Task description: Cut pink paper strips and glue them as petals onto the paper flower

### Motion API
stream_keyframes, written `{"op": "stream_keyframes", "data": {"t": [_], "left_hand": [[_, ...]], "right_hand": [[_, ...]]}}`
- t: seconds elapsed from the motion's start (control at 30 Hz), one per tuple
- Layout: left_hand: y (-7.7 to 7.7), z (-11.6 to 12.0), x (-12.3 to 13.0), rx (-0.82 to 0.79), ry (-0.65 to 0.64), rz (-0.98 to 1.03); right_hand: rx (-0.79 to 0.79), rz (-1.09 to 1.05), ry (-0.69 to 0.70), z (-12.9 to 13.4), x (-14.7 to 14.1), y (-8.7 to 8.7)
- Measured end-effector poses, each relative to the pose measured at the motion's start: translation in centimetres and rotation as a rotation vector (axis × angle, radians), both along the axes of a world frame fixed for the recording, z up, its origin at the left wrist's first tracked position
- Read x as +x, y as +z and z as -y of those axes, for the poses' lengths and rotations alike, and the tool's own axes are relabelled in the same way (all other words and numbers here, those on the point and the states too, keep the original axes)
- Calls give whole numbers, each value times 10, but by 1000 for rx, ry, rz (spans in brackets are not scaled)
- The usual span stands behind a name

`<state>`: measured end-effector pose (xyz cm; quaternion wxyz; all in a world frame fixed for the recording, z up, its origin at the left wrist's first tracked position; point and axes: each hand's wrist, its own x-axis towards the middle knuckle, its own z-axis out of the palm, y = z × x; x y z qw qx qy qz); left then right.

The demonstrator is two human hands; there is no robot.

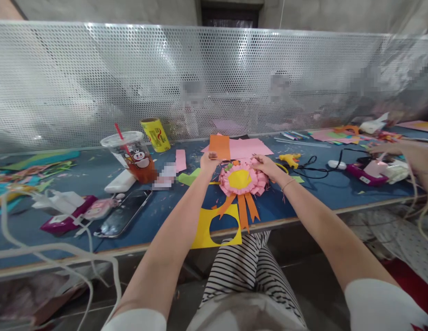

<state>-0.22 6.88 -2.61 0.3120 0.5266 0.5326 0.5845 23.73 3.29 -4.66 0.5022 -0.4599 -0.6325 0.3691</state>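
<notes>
A paper rosette [239, 179] with pink pleated edges, a yellow round centre and orange ribbon tails lies on the table before me. My right hand [264, 166] has its bent fingers on the rosette's upper right edge, gripping the pink pleats. To the left, my left hand [210, 162] is closed, with its fingers curled at the lower edge of an orange paper piece [219, 145]. What those fingers hold, if anything, is too small to make out. Yellow paper with a round hole [203, 227] lies at the front edge, partly behind my left forearm.
A drink cup with a red straw [139, 161], a phone [126, 214] and a purple power strip [71, 216] stand on the left. A yellow glue gun [290, 160] with a black cord lies right. Perforated metal panel [214, 78] behind. Another person's arm [403, 149] reaches in at far right.
</notes>
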Motion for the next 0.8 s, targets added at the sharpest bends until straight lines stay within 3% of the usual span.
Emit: {"op": "stream_keyframes", "data": {"t": [0.1,0.47,0.8], "left_hand": [[-1,-3,-5,14,-16,45],[14,13,-12,-177,-142,346],[17,16,-11,-234,-188,359]], "right_hand": [[16,24,-7,-2,1,-3],[34,89,12,-13,8,-13],[15,95,7,-8,6,-10]]}}
